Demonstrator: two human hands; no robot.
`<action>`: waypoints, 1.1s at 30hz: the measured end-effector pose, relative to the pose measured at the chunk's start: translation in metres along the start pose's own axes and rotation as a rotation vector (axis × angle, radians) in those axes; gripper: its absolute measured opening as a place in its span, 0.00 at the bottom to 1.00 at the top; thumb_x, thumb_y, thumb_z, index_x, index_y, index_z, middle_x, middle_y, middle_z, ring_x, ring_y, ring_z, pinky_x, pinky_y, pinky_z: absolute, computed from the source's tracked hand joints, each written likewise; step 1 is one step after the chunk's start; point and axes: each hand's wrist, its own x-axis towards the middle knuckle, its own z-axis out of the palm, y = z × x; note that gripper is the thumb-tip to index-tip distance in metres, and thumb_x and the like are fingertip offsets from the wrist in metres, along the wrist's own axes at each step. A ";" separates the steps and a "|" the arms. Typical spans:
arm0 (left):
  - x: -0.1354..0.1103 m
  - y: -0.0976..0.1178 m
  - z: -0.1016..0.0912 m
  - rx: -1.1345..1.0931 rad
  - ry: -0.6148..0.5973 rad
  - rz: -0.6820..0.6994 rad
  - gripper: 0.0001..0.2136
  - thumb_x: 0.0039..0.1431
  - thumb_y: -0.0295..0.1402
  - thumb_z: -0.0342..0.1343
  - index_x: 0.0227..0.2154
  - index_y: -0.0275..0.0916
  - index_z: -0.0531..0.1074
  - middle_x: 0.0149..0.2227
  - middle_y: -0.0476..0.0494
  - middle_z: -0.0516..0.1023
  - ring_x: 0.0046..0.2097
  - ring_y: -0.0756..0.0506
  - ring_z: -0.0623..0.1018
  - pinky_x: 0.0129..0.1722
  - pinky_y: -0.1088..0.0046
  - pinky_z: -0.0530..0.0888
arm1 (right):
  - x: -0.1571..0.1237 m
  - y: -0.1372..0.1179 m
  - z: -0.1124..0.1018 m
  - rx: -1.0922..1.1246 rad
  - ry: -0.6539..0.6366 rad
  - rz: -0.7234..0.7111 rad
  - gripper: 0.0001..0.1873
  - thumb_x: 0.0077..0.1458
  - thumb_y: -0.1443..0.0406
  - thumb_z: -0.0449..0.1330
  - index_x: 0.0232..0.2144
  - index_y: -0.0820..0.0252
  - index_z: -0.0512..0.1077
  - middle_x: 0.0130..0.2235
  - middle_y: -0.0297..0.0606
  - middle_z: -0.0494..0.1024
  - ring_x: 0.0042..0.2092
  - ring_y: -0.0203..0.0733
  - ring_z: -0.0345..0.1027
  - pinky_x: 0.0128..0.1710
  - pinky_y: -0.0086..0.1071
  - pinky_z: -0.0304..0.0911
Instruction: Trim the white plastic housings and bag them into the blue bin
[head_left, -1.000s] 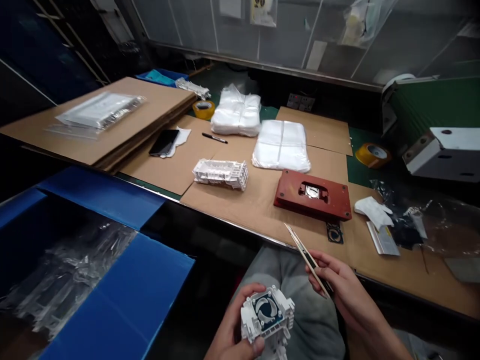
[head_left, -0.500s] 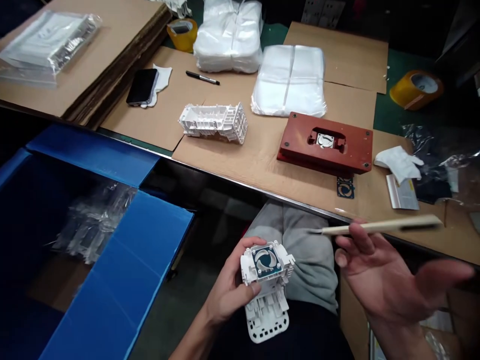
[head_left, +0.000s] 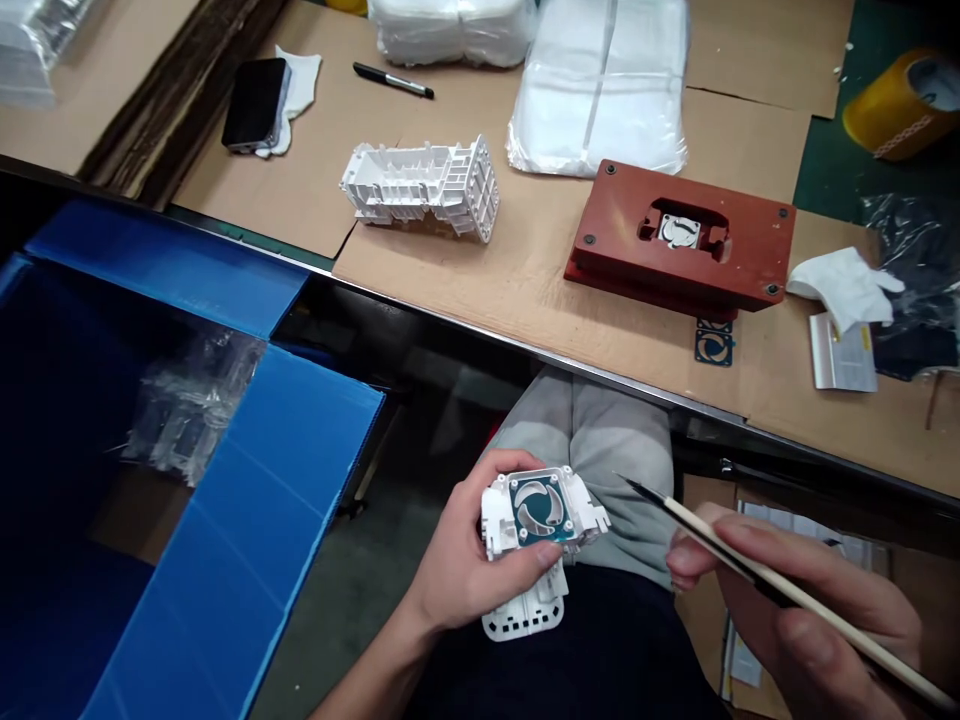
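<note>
My left hand (head_left: 465, 555) is closed around a white plastic housing (head_left: 534, 540) over my lap, its end with a teal fan-shaped plate turned up toward me. My right hand (head_left: 795, 610) pinches a long thin pale stick with a dark pointed tip (head_left: 757, 578). The tip points left and hovers a short way right of the housing, not touching it.
On the cardboard-covered bench lie a second white housing (head_left: 424, 186), a red-brown jig block (head_left: 679, 238), clear bag stacks (head_left: 600, 90), a pen (head_left: 391, 80), a phone (head_left: 255, 88), a white glove (head_left: 844, 285), a small teal plate (head_left: 713, 345) and yellow tape (head_left: 900, 100). An open blue box (head_left: 247, 480) stands left.
My view has tilted down toward my lap. My right hand turned the stick from level to slanting, tip now nearer the housing, and its fingers closed on it. The left hand keeps its hold.
</note>
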 end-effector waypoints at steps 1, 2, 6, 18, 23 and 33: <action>0.000 0.001 0.000 0.008 -0.015 -0.008 0.20 0.53 0.35 0.66 0.47 0.41 0.68 0.38 0.46 0.76 0.33 0.48 0.75 0.33 0.73 0.71 | 0.004 0.000 0.000 0.027 -0.047 -0.059 0.21 0.63 0.54 0.58 0.55 0.51 0.74 0.41 0.44 0.82 0.40 0.51 0.76 0.46 0.47 0.71; 0.000 0.001 0.000 0.015 -0.026 -0.016 0.20 0.53 0.35 0.66 0.47 0.41 0.68 0.38 0.46 0.76 0.33 0.48 0.75 0.33 0.72 0.71 | 0.009 -0.001 0.000 0.047 -0.102 -0.118 0.21 0.64 0.52 0.57 0.55 0.50 0.75 0.40 0.43 0.81 0.38 0.50 0.76 0.43 0.46 0.72; -0.001 -0.001 0.000 0.036 -0.044 -0.034 0.20 0.53 0.35 0.66 0.48 0.41 0.67 0.39 0.45 0.76 0.34 0.47 0.76 0.34 0.71 0.72 | 0.026 -0.012 -0.004 -0.017 -0.395 -0.238 0.21 0.68 0.55 0.50 0.59 0.49 0.70 0.39 0.45 0.80 0.37 0.50 0.76 0.38 0.46 0.72; -0.002 -0.004 0.001 0.068 -0.043 -0.036 0.24 0.50 0.33 0.70 0.48 0.43 0.68 0.40 0.48 0.77 0.37 0.48 0.76 0.37 0.74 0.73 | 0.016 -0.012 0.002 -0.322 -0.430 -0.363 0.21 0.65 0.62 0.53 0.58 0.54 0.72 0.38 0.46 0.83 0.40 0.51 0.79 0.38 0.40 0.75; -0.002 -0.004 0.002 0.031 -0.018 -0.065 0.26 0.47 0.34 0.72 0.48 0.40 0.68 0.40 0.47 0.77 0.36 0.47 0.76 0.36 0.73 0.73 | 0.019 -0.015 0.000 -0.384 -0.445 -0.365 0.21 0.64 0.62 0.53 0.58 0.52 0.72 0.36 0.45 0.84 0.37 0.51 0.80 0.38 0.42 0.76; -0.001 -0.007 0.001 0.014 -0.033 -0.067 0.27 0.45 0.32 0.73 0.47 0.41 0.69 0.40 0.47 0.78 0.37 0.46 0.78 0.38 0.72 0.74 | 0.019 -0.010 0.005 -0.296 -0.404 -0.327 0.21 0.63 0.63 0.55 0.57 0.53 0.74 0.36 0.45 0.84 0.36 0.49 0.79 0.39 0.41 0.76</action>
